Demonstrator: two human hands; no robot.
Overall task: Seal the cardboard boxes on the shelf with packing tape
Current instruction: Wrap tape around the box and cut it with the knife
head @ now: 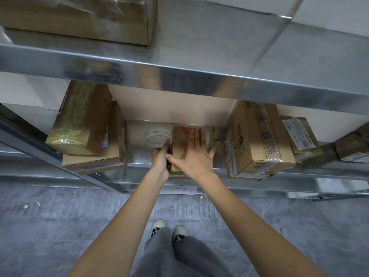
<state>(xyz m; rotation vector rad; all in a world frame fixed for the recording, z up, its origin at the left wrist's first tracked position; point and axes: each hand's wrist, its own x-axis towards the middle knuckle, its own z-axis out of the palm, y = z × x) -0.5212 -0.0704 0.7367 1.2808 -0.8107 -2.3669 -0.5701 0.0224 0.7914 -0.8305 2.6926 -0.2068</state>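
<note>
A small cardboard box (179, 148) with orange print sits on the lower metal shelf (139, 158). My right hand (192, 154) lies flat on its top with fingers spread and straight. My left hand (160, 158) is at the box's left side, its fingers reaching up against a roll of packing tape (157, 136) that stands just left of the box. Whether the left fingers grip the roll is hidden from view.
A stack of taped boxes (87, 128) stands at the left, and more boxes (259, 140) with labels at the right. A green object (212, 136) lies beside the small box. The upper shelf edge (179, 76) overhangs, with a big box (79, 19) on it.
</note>
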